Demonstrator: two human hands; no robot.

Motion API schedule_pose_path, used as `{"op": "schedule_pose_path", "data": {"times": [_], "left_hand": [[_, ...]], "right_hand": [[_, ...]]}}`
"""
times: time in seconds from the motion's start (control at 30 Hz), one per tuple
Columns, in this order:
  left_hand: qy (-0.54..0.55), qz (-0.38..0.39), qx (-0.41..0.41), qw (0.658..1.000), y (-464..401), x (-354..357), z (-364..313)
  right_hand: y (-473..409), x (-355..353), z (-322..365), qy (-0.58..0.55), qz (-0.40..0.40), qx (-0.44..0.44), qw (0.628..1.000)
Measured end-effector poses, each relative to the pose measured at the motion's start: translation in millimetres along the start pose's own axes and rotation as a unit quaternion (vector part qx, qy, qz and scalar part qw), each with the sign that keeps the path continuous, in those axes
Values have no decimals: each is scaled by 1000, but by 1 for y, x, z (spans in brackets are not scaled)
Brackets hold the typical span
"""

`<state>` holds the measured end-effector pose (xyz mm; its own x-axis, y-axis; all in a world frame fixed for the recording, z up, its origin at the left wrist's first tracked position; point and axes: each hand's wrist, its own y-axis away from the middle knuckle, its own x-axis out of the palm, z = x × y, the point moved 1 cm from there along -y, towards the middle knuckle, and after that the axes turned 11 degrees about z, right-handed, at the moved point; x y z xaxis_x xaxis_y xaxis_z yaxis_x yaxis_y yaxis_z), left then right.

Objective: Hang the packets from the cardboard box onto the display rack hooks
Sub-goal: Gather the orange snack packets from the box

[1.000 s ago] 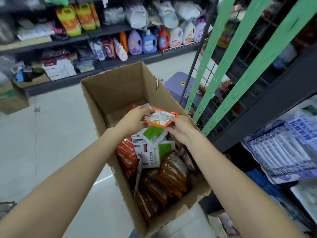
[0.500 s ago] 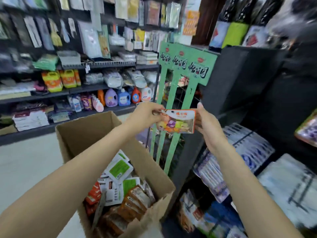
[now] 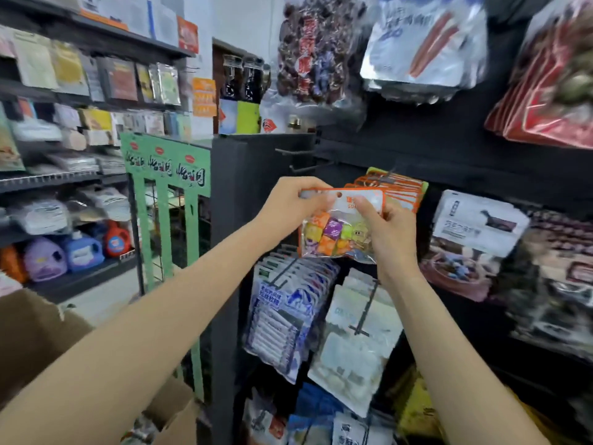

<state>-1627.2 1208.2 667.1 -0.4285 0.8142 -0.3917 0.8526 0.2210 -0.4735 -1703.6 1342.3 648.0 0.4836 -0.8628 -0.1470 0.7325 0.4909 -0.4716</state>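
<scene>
Packet (image 3: 338,226): orange-edged header card on top with a small punched hole near its left end, clear pouch below showing coloured wrapped pieces (yellow, purple, orange, green). Held in the air in front of the black display rack (image 3: 263,175), at the height of the middle row.
Packet orientation: upright, header up, pouch hanging down; printed face towards the camera. Long axis hard to tell; the header edge runs left to right, slightly tilted.
Left hand (image 3: 288,207): fingers curled round the packet's upper left corner, clamped on the header card.
Right hand (image 3: 390,229): thumb across the front of the header, fingers wrapped behind the right edge; clamped on the packet.
Matching packets (image 3: 399,191): a row with the same orange edges hangs on a hook just behind and to the right of the held packet, partly hidden by it.
Bare hooks (image 3: 298,160): two dark prongs stick out of the rack above and left of the packet, apart from it.
Below packet: blue-and-white packets (image 3: 282,319) and pale packets (image 3: 356,348) hang on lower hooks.
Cardboard box (image 3: 35,335): lower left, under the left forearm; contents mostly out of sight.
Green stand (image 3: 167,168): left of the black rack, printed header panel, wire grid behind.
Background: shelves with detergent bottles (image 3: 80,252) at far left; larger bags (image 3: 423,46) hang overhead.
</scene>
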Motion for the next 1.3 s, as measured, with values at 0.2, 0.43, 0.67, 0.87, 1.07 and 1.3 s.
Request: {"op": "schedule_pose_path", "data": {"times": [0.2,0.43,0.67,0.87,1.07,1.3], "left_hand": [[-13,-15,-45,999,-38,45,0],[5,-12,-43,999,-50,55,9],[44,-6,-46,998,-56,55,7],[35,-5,-45,998,-61,56,13],[-286,-70,41,955,-65,64,16],[-466,28,153,871,-43,64,56]], "right_hand": [[-13,-35,-13,23,-74,-9,997],[-23,-43,-26,81,-98,9,992],[-27,-41,-26,155,-112,-23,981],[-28,-45,-30,182,-109,-43,976],[-25,-46,-33,354,-91,-91,927],[-11,-48,-58,590,2,-139,796]]}}
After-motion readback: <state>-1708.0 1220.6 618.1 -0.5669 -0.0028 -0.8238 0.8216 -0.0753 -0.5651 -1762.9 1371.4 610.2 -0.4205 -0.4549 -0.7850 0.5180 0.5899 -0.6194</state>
